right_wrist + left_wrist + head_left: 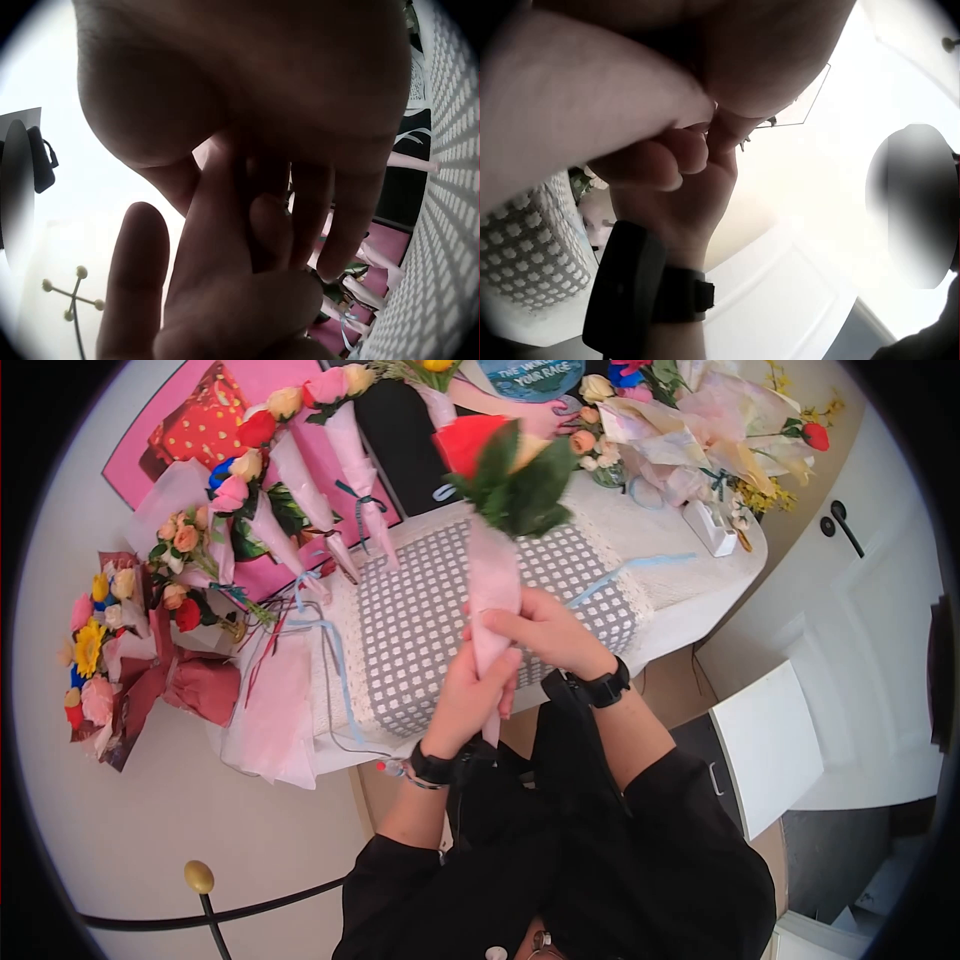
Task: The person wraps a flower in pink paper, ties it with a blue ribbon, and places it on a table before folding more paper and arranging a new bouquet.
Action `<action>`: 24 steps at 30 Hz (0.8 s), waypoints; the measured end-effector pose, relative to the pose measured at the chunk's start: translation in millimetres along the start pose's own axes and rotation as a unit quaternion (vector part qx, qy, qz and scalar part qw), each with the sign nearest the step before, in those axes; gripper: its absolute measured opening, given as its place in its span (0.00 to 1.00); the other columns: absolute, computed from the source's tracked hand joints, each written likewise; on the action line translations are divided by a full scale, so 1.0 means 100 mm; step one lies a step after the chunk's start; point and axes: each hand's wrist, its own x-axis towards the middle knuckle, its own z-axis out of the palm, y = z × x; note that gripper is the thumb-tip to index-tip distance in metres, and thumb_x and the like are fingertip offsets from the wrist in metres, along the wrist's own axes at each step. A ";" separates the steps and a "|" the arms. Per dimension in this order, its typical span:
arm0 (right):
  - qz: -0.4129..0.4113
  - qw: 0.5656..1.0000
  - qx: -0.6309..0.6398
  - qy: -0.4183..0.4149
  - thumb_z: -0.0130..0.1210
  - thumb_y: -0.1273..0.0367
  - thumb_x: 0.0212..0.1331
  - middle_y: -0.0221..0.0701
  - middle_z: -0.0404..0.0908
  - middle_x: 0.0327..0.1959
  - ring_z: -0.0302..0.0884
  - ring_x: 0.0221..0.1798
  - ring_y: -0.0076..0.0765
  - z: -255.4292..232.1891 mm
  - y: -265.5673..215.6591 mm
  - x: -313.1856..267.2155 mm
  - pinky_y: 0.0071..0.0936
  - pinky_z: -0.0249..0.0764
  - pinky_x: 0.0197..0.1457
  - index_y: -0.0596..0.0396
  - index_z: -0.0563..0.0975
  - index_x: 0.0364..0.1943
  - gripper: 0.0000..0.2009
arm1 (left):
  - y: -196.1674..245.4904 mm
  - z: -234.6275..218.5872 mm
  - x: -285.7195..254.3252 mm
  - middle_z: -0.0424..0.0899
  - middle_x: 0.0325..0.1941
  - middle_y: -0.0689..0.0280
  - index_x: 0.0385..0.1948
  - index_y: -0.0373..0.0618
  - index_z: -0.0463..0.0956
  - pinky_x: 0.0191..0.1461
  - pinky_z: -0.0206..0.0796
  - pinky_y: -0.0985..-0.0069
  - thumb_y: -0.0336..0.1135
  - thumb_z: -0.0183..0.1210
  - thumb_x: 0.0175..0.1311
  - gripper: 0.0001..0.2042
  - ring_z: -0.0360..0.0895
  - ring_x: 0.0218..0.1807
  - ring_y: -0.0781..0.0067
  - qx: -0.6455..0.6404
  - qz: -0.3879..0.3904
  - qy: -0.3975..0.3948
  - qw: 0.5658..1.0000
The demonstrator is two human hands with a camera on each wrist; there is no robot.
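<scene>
Both hands hold a small bouquet upright over the table in the head view: a pink paper wrap (pixel 494 582) with a red flower (pixel 466 446) and green leaves (pixel 525 485) at its top. The right hand (pixel 558 630) grips the middle of the wrap, thumb across its front. Just below, the left hand (pixel 470 695) has its fingers and thumb round the lower part, and the paper's tip shows beneath. The wrist views show the two hands close together; in the right wrist view the right hand (pixel 247 97) hides most of the wrap.
Wrapped single flowers (pixel 285 470) lie at the table's left beside a large bouquet (pixel 100 660). A blue ribbon (pixel 640 564) crosses the grey dotted cloth (pixel 400 645). Pink paper (pixel 280 710) hangs at the front left edge. A white box (pixel 710 527) stands on the right.
</scene>
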 end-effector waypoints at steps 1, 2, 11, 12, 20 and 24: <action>0.017 0.999 -0.027 -0.030 0.52 0.66 0.71 0.34 0.84 0.48 0.80 0.51 0.27 -0.03 0.00 0.00 0.28 0.75 0.57 0.62 0.75 0.57 0.17 | 0.03 0.00 0.01 0.71 0.22 0.70 0.40 0.41 0.68 0.18 0.62 0.81 0.33 0.53 0.73 0.06 0.68 0.16 0.81 -0.027 -0.022 -0.005 0.999; 0.020 0.999 -0.029 -0.023 0.52 0.66 0.71 0.34 0.84 0.48 0.80 0.51 0.27 -0.07 -0.01 0.00 0.28 0.75 0.57 0.62 0.75 0.57 0.17 | 0.04 -0.01 0.01 0.71 0.22 0.70 0.40 0.41 0.68 0.18 0.62 0.81 0.33 0.53 0.73 0.06 0.68 0.16 0.81 -0.030 -0.026 -0.012 0.999; -0.096 0.740 -0.644 0.169 0.57 0.73 0.55 0.42 0.82 0.42 0.77 0.48 0.53 -1.06 0.00 -0.33 0.42 0.75 0.53 0.56 0.82 0.44 0.12 | 0.08 -0.40 -0.07 0.62 0.18 0.72 0.45 0.46 0.65 0.15 0.53 0.80 0.28 0.53 0.70 0.07 0.60 0.13 0.81 -0.236 -0.025 -0.114 0.965; -0.103 0.744 -0.639 0.165 0.57 0.73 0.55 0.42 0.82 0.42 0.77 0.48 0.53 -1.16 0.05 -0.34 0.42 0.75 0.53 0.56 0.82 0.44 0.12 | 0.07 -0.44 -0.05 0.62 0.18 0.72 0.45 0.46 0.65 0.15 0.53 0.80 0.28 0.53 0.70 0.07 0.60 0.13 0.81 -0.231 -0.021 -0.106 0.967; -0.099 0.745 -0.652 0.104 0.58 0.73 0.55 0.42 0.80 0.37 0.76 0.46 0.52 -1.20 0.07 -0.33 0.42 0.74 0.51 0.58 0.78 0.31 0.03 | 0.05 -0.64 0.08 0.61 0.17 0.69 0.47 0.41 0.67 0.15 0.55 0.78 0.34 0.46 0.72 0.09 0.60 0.15 0.77 -0.289 -0.036 -0.224 0.930; -0.090 0.769 -0.616 0.149 0.57 0.72 0.56 0.42 0.80 0.31 0.78 0.37 0.50 -0.96 0.04 -0.36 0.41 0.75 0.43 0.59 0.77 0.28 0.05 | 0.11 -0.61 0.06 0.65 0.19 0.69 0.56 0.37 0.66 0.16 0.59 0.79 0.35 0.46 0.74 0.15 0.64 0.15 0.78 -0.249 -0.062 -0.158 0.954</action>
